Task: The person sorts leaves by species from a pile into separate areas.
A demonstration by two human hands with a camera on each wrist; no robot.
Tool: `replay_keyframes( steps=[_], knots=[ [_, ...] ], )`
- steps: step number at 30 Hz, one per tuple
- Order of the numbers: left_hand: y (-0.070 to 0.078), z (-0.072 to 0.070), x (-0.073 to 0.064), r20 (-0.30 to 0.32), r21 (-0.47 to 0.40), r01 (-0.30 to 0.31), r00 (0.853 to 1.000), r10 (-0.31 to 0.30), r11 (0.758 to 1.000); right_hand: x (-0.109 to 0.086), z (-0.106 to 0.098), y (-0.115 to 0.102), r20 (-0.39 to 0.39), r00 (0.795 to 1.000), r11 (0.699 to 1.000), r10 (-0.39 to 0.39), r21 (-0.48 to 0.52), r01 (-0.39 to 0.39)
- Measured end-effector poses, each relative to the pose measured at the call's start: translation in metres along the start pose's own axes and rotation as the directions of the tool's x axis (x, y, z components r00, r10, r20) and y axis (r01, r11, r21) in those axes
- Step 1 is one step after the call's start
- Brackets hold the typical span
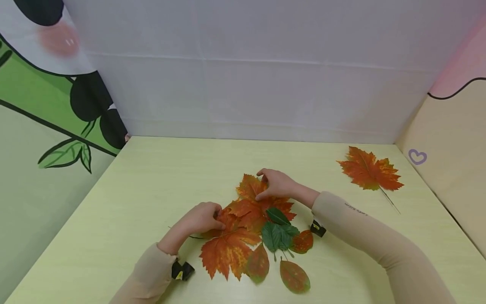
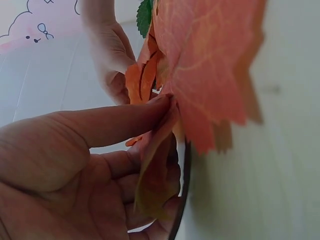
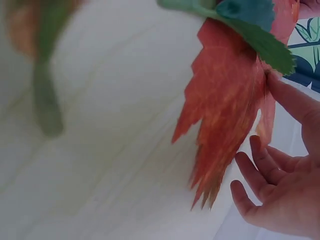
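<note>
In the head view, overlapping orange artificial maple leaves (image 1: 232,249) lie in a cluster on the table. My left hand (image 1: 203,218) is at the cluster's left side. The left wrist view shows its thumb and fingers pinching a folded orange leaf (image 2: 157,172) beside a dark stem (image 2: 187,185). My right hand (image 1: 279,184) reaches over the far part of the cluster, thumb and fingers spread apart. Its thumb touches a red-orange maple leaf (image 3: 220,95), and the other fingers are loosely bent near that leaf's edge. Small green leaves (image 1: 277,236) rest over the right part of the cluster.
Smaller reddish oval leaves (image 1: 295,277) lie at the near side of the cluster. Another orange maple leaf (image 1: 366,169) with a thin stem lies at the table's far right. A pale wall (image 1: 247,97) stands behind the table (image 1: 159,169), and printed panels flank it.
</note>
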State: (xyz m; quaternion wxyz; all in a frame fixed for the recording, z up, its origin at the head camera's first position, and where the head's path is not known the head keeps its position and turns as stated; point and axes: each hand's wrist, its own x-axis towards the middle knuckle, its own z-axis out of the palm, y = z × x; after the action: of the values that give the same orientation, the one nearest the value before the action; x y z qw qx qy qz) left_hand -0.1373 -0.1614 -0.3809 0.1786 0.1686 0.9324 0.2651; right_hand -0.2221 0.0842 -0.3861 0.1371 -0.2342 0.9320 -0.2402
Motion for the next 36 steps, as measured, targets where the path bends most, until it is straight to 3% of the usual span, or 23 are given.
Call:
replay_keyframes(
  steps=[11,23,36],
  knots=[
    [-0.004,0.001,0.001,-0.005,-0.001,-0.005,1.0,0.005,1.0,0.0,-0.004,0.001,-0.038,0.999,0.994,0.023,0.107,-0.019],
    [0.0,-0.001,-0.001,-0.012,0.004,0.006,1.0,-0.006,1.0,-0.005,-0.026,0.012,-0.125,0.991,0.965,0.047,0.262,-0.013],
    [0.002,-0.001,-0.002,-0.019,0.007,0.002,1.0,-0.001,1.0,-0.019,-0.063,0.03,-0.25,0.958,0.961,0.143,0.268,-0.073]
  ],
)
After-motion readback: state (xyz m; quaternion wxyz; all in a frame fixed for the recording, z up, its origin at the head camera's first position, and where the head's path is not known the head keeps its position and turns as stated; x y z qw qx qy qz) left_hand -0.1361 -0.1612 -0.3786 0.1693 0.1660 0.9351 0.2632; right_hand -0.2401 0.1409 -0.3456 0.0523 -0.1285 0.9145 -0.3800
